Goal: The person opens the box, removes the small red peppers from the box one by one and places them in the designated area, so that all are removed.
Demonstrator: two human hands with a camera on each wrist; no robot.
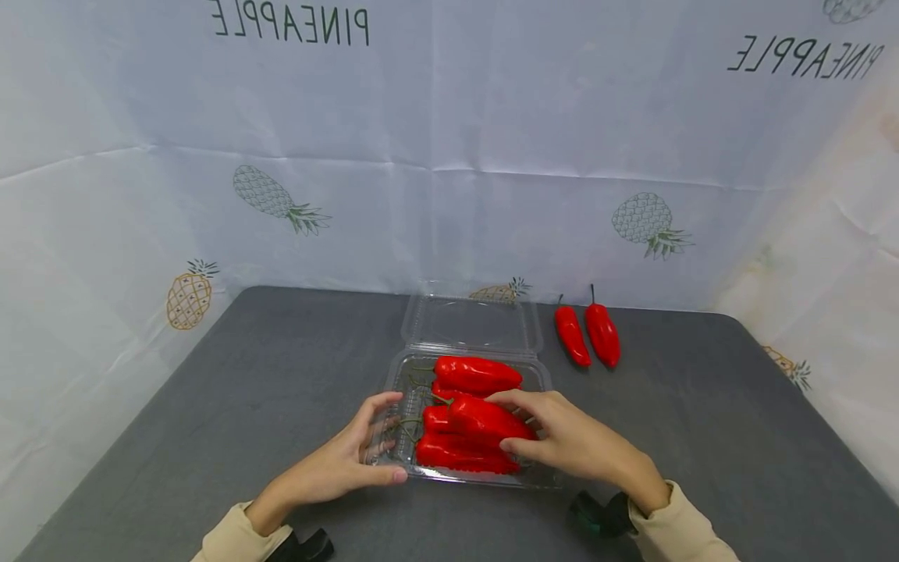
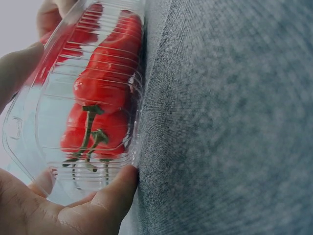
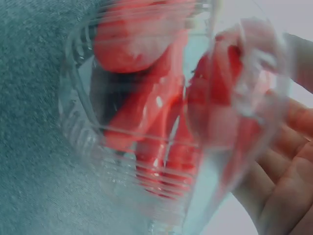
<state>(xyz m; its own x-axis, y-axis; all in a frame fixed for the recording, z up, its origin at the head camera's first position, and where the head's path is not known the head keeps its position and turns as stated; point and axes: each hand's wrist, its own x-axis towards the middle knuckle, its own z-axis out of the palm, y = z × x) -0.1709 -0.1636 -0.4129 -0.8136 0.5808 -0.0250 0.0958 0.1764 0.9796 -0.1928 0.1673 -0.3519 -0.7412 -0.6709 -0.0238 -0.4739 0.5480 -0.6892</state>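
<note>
A clear plastic clamshell box (image 1: 548, 379) stands before me, several red peppers (image 1: 470, 454) lying in it with their green stems towards the left. My right hand (image 1: 558, 433) pinches a red pepper (image 1: 485, 421) on top of the pile between thumb and fingers. At the box's left end is my left hand (image 1: 344, 460), its spread fingers against the end wall and its thumb by the front left corner. In the left wrist view, that hand's lowest finger (image 2: 120, 191) touches the ribbed wall near the table. The right wrist view is blurred.
The box's clear lid (image 1: 474, 328) is folded back behind it. Two more red peppers, one (image 1: 572, 336) beside another (image 1: 604, 337), lie right of the lid. The grey table (image 1: 295, 367) ends at a white pineapple-print cloth (image 1: 421, 218).
</note>
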